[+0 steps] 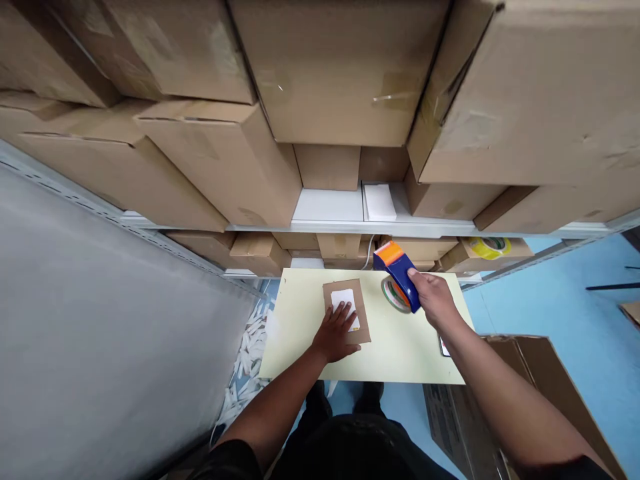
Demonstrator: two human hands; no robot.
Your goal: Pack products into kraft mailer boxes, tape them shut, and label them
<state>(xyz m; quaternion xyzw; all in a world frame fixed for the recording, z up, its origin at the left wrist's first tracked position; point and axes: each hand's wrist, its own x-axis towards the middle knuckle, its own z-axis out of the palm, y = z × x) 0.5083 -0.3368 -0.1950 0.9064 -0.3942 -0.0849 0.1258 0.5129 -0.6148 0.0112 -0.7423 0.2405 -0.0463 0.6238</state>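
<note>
From my feed: left hand (336,331) lies flat, fingers spread, on the small brown cardboard packet (361,319) mid pale-yellow worktop (400,357). Right hand (434,297) grips the blue-and-orange tape dispenser (399,270) just beside it. The white label (343,298) is unreadable.

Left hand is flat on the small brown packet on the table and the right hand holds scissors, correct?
Not scissors: the head view shows the right hand holding a blue and orange tape dispenser. The left hand does lie flat on the small brown packet on the table.
</note>
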